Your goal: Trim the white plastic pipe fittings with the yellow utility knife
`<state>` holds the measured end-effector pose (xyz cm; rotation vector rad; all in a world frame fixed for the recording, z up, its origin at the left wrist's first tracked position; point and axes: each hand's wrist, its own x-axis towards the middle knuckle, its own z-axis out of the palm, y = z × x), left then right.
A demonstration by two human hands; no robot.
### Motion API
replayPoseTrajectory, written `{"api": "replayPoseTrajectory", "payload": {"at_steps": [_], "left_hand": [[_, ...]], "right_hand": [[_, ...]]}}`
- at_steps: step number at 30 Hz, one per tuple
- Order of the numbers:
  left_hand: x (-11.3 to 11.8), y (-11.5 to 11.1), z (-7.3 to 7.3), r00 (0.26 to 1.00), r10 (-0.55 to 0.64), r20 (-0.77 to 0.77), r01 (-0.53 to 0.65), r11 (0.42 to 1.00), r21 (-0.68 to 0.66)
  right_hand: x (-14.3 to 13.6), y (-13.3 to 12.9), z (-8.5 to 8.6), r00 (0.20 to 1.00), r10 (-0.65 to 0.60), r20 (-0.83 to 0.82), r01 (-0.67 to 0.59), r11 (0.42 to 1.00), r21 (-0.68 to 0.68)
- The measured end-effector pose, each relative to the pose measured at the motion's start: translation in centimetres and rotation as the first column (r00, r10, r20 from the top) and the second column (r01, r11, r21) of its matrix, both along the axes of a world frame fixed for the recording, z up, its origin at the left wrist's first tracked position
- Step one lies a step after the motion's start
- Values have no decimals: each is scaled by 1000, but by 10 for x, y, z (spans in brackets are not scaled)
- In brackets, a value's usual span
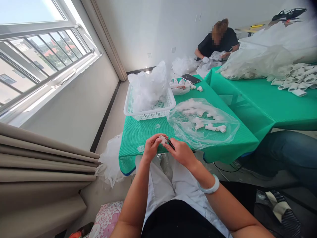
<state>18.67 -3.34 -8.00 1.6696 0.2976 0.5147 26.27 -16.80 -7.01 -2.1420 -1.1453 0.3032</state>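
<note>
Over the front edge of the green-covered table (138, 132), my left hand (151, 147) is closed around a white plastic pipe fitting (162, 139). My right hand (182, 152) grips a dark, slim hand tool (170, 143), its tip against the fitting; the fingers hide most of it, so its exact kind does not show. Just beyond my hands lies a clear plastic bag (180, 132) spread flat, with several white tee-shaped pipe fittings (198, 124) in or on it.
A white plastic basket (148, 115) heaped with clear bags stands at the back left. Behind it are a black phone-like slab (190, 78) and more fittings. A second green table (267, 102) at right carries piled white fittings (297, 79). Another person (218, 39) works at the back.
</note>
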Motion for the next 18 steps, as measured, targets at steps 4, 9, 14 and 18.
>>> {"api": "replayPoseTrajectory", "payload": {"at_steps": [4,9,14,18], "left_hand": [[0,-1,1,1000,12,10,-12,1000,16],[0,0,2,1000,-6,-10,6,999,44],[0,0,2,1000,-8,-17,8,999,46],[0,0,1,1000,1,-1,-1,999,44]], "right_hand": [[-1,-1,2,1000,19,-17,-20,1000,-14],[-1,-2,-1,1000,13,-11,-13,1000,12],[-2,-1,0,1000,24,-21,-23,1000,8],[-2,-1,2,999,26,-22,-26,1000,10]]}}
